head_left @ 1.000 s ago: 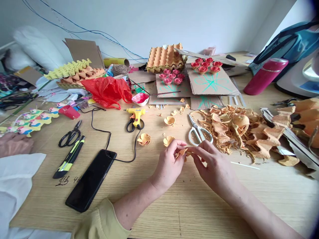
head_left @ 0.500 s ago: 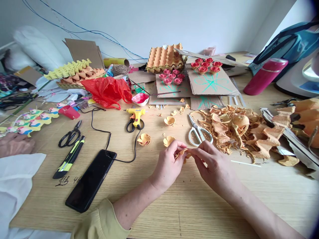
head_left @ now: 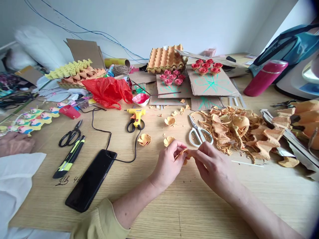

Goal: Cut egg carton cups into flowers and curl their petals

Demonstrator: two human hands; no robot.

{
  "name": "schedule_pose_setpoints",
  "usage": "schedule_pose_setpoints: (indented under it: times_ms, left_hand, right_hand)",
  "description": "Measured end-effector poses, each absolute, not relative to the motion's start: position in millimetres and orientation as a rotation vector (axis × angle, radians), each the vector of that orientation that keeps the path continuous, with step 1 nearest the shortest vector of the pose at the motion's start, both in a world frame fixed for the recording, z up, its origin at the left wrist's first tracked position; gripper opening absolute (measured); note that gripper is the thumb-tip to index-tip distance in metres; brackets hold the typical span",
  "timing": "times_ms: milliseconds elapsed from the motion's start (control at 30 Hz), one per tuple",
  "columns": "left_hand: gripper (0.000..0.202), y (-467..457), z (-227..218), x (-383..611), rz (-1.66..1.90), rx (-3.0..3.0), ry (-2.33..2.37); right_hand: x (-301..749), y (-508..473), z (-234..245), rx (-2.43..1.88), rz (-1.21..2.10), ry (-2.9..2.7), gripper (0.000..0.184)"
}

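Between my hands is an orange egg-carton flower (head_left: 183,155), mostly covered by fingers. My left hand (head_left: 169,159) pinches it from the left, its fingers closed. From the right, my right hand (head_left: 211,164) grips the flower's edge between thumb and fingertips. Just beyond my left hand lies a cut carton cup flower (head_left: 168,140); a second carton flower (head_left: 169,121) sits behind it and a third carton flower (head_left: 144,139) to the left. White-handled scissors (head_left: 199,134) lie open on the table, behind my right hand.
Carton scraps (head_left: 239,127) heap up at the right. To the left are a yellow glue gun (head_left: 136,116), a black phone (head_left: 91,181), a utility knife (head_left: 69,158) and black scissors (head_left: 71,135). Red-painted flowers (head_left: 203,69) stand on cardboard (head_left: 211,87) at the back, near a pink bottle (head_left: 266,78).
My right fingers have shifted slightly at the flower's edge. My left hand keeps its hold, and the things on the table lie as before.
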State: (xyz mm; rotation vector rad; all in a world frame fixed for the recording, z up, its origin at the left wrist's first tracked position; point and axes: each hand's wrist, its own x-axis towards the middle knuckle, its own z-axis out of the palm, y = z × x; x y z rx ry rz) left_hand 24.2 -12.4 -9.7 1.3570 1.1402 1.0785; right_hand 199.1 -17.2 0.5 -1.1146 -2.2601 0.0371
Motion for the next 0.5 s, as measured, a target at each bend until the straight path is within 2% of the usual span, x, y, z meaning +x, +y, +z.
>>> schedule_pose_setpoints:
  times_ms: [133,500]
  left_hand:
    - [0.011,-11.6,-10.6,24.1,1.074,1.344,1.127]
    - [0.005,-14.0,-5.7,23.0,1.128,1.571,1.204]
  right_hand:
    - [199.5,-17.4,-0.1,-1.114,0.010,-2.280,0.025]
    - [197.6,-14.7,3.0,-1.191,0.302,-2.127,0.017]
